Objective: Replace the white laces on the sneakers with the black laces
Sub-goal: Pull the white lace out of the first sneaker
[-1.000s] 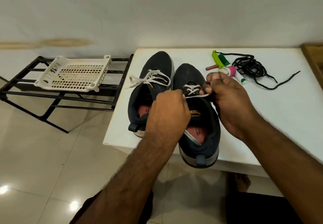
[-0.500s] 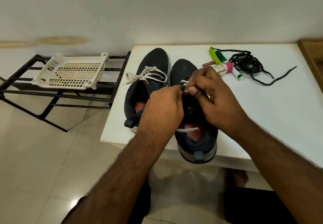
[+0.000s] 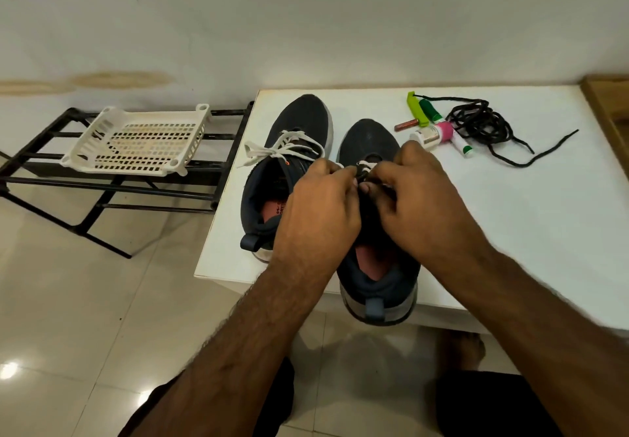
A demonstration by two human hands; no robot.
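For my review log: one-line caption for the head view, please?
Both hands, left and right, work the white lace on the right dark sneaker; black laces lie untouched.

A white slotted basket (image 3: 136,142) rests on a black metal rack (image 3: 51,177), well left of the grip. Small tubes (image 3: 439,126) lie just beyond it, rightward.

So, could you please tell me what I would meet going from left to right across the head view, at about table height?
White basket on black rack → left sneaker → right sneaker → small tubes and bottles → black laces.
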